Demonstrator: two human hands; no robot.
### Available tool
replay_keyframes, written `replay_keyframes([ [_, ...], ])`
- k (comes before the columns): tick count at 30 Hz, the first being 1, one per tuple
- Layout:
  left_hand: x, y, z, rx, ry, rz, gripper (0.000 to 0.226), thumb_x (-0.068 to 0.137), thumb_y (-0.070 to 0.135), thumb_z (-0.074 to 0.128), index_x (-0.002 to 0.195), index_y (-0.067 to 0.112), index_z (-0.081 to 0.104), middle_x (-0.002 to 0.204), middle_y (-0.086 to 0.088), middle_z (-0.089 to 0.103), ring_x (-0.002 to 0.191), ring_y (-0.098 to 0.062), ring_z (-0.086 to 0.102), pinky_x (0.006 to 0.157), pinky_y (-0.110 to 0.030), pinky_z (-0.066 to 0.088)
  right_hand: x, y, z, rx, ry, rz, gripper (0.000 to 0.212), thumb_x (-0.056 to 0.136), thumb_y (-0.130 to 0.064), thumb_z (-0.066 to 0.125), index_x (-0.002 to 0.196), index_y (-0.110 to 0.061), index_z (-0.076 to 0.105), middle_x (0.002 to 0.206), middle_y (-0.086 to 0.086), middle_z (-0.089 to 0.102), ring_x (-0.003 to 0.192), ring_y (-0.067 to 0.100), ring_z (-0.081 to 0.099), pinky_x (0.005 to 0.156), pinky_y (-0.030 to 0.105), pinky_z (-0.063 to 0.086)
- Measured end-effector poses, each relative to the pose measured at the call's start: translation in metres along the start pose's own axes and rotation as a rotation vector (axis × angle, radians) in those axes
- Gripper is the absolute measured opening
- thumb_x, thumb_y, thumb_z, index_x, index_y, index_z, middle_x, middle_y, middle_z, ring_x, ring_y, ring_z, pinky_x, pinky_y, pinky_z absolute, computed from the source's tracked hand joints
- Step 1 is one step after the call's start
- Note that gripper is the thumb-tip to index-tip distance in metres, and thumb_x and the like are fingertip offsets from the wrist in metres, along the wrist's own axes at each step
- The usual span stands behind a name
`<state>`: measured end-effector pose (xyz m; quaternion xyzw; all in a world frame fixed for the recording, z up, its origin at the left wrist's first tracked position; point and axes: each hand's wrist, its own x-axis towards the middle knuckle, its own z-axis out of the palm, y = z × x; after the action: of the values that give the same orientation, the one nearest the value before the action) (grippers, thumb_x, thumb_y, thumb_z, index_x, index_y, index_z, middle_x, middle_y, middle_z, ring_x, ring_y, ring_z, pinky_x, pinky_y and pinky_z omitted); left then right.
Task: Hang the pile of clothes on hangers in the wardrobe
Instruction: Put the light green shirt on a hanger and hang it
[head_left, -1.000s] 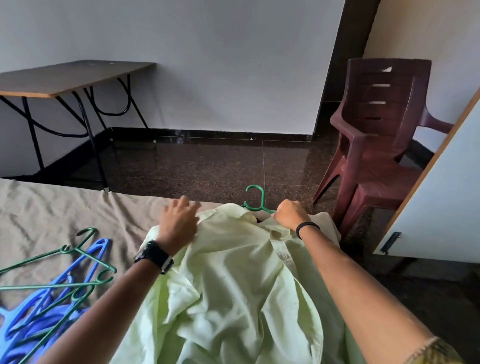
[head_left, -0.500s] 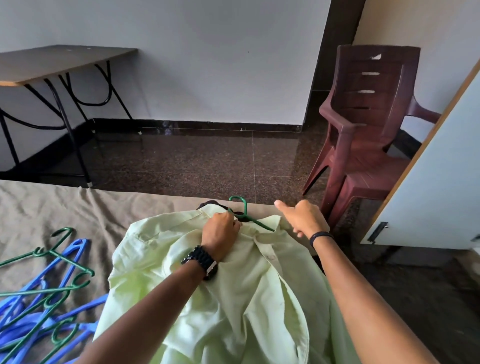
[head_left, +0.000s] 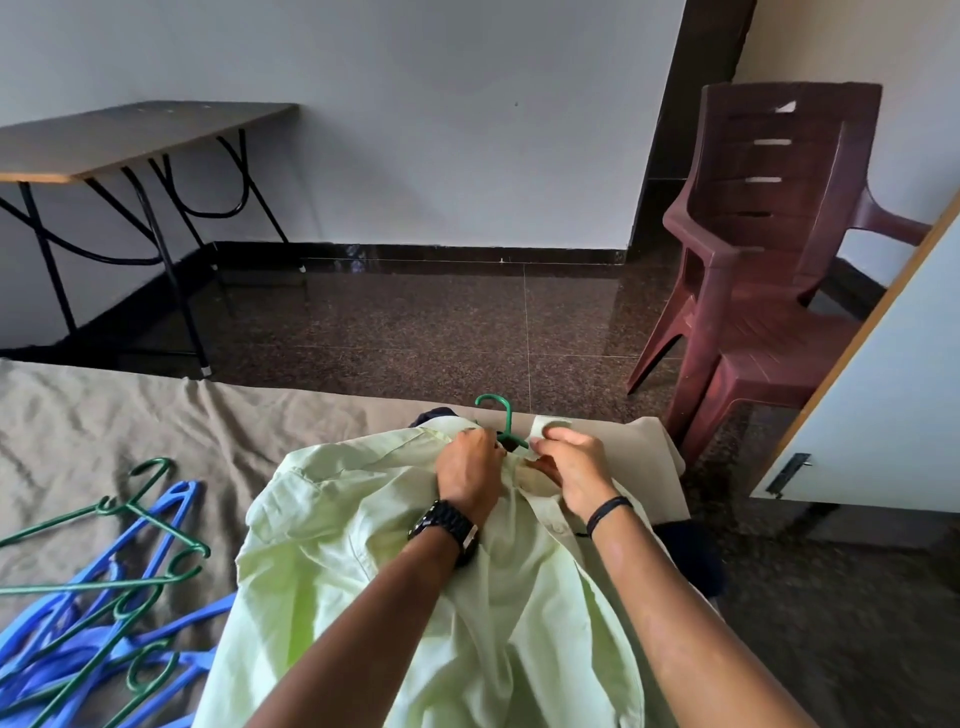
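Both hands have closed in on the collar. The left hand (head_left: 470, 470) and right hand (head_left: 569, 467) pinch the shirt (head_left: 415, 597) around the hanger (head_left: 501, 423), probably to button it.

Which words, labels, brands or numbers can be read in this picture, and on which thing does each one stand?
None can be read.
The watch on the left wrist: no brand or digits are visible.
The light green shirt, the green hanger and the maroon chair: no print or label shows.
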<state>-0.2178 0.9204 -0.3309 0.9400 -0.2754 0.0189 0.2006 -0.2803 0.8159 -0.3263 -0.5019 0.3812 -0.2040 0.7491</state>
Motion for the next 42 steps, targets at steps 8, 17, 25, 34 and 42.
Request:
replay_keyframes([
  [8, 0.006, 0.003, 0.007, -0.294, 0.022, -0.098, 0.016, 0.086, 0.016, 0.058, 0.082, 0.003, 0.066, 0.088, -0.016, 0.069, 0.088, -0.033, 0.061, 0.074, -0.039, 0.044, -0.003, 0.016, 0.002, -0.023, -0.051, 0.029, 0.027, 0.086, 0.014, 0.055, 0.076, -0.009, 0.064, 0.07, 0.006, 0.061, 0.058, 0.012, 0.057, 0.046, 0.015, 0.05],
  [17, 0.004, -0.001, 0.002, -1.047, -0.047, -0.321, 0.029, 0.09, 0.002, 0.06, 0.062, 0.008, 0.064, 0.056, -0.005, 0.06, 0.054, -0.016, 0.053, 0.061, -0.029, 0.049, -0.003, 0.018, -0.001, 0.152, -0.142, 0.02, 0.016, 0.09, 0.003, 0.059, 0.095, -0.012, 0.063, 0.082, 0.006, 0.064, 0.072, 0.017, 0.06, 0.071, 0.029, 0.056],
  [25, 0.003, -0.005, 0.008, -1.141, -0.119, -0.313, 0.035, 0.091, -0.001, 0.055, 0.058, 0.007, 0.06, 0.052, -0.002, 0.056, 0.055, -0.015, 0.048, 0.058, -0.025, 0.042, -0.004, 0.02, 0.002, -0.035, -0.099, -0.2, 0.02, 0.084, 0.006, 0.065, 0.096, -0.009, 0.061, 0.088, 0.007, 0.068, 0.076, 0.012, 0.063, 0.073, 0.021, 0.053],
  [34, 0.006, -0.007, 0.016, -1.072, -0.158, -0.337, 0.028, 0.091, 0.003, 0.055, 0.063, 0.005, 0.059, 0.061, -0.008, 0.054, 0.064, -0.018, 0.045, 0.064, -0.03, 0.038, -0.014, 0.029, 0.003, -0.281, 0.087, -0.507, 0.022, 0.077, 0.001, 0.073, 0.086, -0.015, 0.061, 0.083, -0.011, 0.069, 0.076, -0.003, 0.064, 0.078, 0.02, 0.05],
  [42, 0.003, -0.008, 0.016, -1.096, -0.181, -0.354, 0.038, 0.092, 0.0, 0.051, 0.056, 0.012, 0.053, 0.044, 0.01, 0.049, 0.049, -0.007, 0.042, 0.049, -0.019, 0.036, -0.017, 0.034, 0.009, -0.396, 0.073, -0.576, 0.031, 0.077, 0.0, 0.072, 0.083, -0.025, 0.055, 0.079, -0.009, 0.07, 0.074, -0.001, 0.065, 0.072, 0.016, 0.049],
])
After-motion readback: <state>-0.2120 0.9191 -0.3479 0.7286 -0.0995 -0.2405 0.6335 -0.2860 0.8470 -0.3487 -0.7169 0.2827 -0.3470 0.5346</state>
